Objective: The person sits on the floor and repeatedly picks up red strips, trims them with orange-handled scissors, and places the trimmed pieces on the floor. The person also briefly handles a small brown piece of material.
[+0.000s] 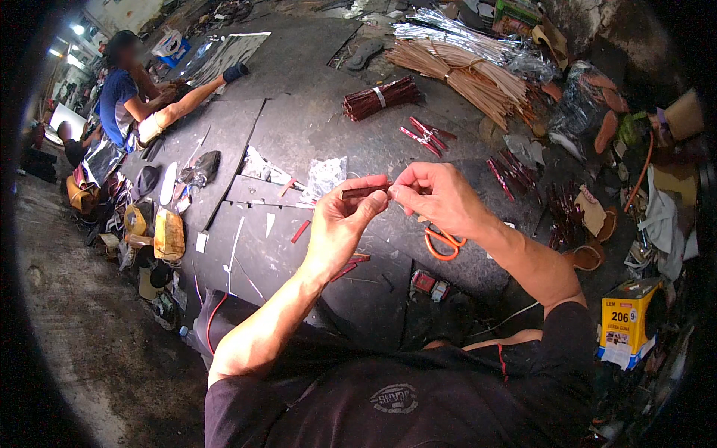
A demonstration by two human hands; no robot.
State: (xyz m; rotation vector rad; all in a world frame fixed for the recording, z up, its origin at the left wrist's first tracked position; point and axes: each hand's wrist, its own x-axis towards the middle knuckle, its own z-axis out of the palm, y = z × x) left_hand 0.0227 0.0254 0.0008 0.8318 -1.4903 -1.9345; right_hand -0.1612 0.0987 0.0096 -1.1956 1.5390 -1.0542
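My left hand [336,222] is closed on a short, dark red-brown strip [360,192], held between thumb and fingers. My right hand [441,198] pinches at the strip's right end, its thumb and forefinger close against my left fingertips. What exactly lies in that pinch is too small to make out. Just below my right hand, scissors with orange handles [446,246] rest on the dark work surface, their blades mostly hidden. A single red strip [300,231] lies left of my left wrist, and more red strips [351,266] show between my forearms.
Ahead lies a banded bundle of dark red strips [381,98], with smaller red bundles [427,137] nearer. Long tan strips [455,75] are piled beyond. A yellow can [624,322] stands at right. Another person [119,104] sits at the far left, beyond a clear plastic bag [327,176].
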